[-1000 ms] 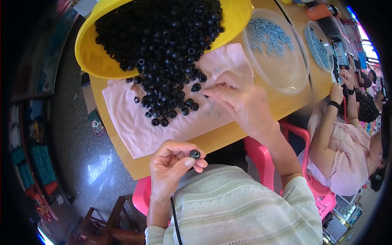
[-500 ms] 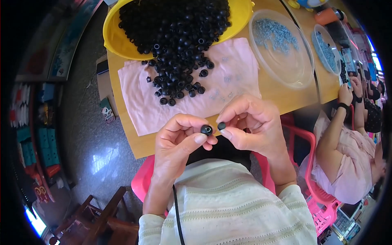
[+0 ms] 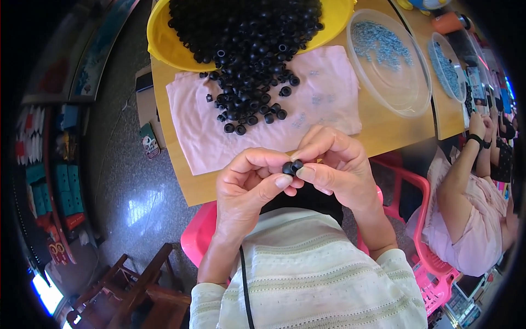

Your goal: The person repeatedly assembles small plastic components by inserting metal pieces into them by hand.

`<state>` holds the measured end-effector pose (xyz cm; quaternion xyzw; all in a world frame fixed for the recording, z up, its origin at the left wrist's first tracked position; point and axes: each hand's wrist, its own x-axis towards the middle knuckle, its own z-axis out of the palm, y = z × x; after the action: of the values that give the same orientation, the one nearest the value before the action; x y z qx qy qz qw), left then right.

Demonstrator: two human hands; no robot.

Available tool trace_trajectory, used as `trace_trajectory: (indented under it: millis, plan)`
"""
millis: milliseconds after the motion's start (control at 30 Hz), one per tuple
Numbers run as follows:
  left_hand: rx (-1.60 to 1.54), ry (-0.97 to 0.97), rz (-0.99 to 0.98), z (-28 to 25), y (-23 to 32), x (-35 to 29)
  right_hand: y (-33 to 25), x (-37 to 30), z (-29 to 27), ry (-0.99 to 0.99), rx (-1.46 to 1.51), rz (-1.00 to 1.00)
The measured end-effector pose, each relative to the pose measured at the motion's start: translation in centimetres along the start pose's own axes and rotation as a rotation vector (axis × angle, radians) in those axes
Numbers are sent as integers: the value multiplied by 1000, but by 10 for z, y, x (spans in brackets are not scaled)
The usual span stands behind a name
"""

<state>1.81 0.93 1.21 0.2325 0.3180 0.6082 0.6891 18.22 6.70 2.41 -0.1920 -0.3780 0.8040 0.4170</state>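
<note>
My left hand (image 3: 249, 183) pinches a small round black plastic piece (image 3: 287, 168) between thumb and fingertips, in front of my lap. Against it, my right hand (image 3: 337, 170) holds a second small black piece (image 3: 297, 164) in a pinch. The two pieces touch; whether one sits inside the other I cannot make out. Just beyond my hands a pink cloth (image 3: 192, 134) covers part of the table. A heap of similar black pieces (image 3: 249, 98) spills over it from a tipped yellow basin (image 3: 170, 46).
On the right, a clear plastic tub (image 3: 394, 93) holds small pale blue bits, and a smaller tub (image 3: 449, 68) stands beyond it. The wooden table (image 3: 194, 189) ends before my lap. Beside me a person (image 3: 466, 208) in pink sits on a red chair (image 3: 419, 192).
Held apart before, the two black pieces now meet. My left hand has moved right toward my right hand. The whole view has shifted slightly.
</note>
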Motion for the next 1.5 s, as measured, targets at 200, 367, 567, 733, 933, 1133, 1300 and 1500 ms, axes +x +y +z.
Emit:
trace_trajectory:
  millis: [200,367,567,733,933,1133,1300,1500]
  plan:
    - [-12,6,-31,-5,3,2,1,6,4,48,-190,-35]
    - [-188,32,-184,-12,6,4,-5,11,0,3,-855,-283]
    - [-305,-6,-287,-21,2,6,-6,11,5,46,-951,-320]
    - [-414,-7,-323,-17,-1,6,-7,13,9,-13,-1070,-438]
    - [-422,21,-399,-12,4,4,-8,14,3,-55,-1117,-531]
    - [-322,107,-389,-1,12,-3,-16,10,5,-155,-1144,-615]
    - [-179,104,-388,5,19,5,-18,4,-2,-152,-1228,-621]
    - [886,-110,558,16,78,57,-30,15,-12,101,-1174,-404]
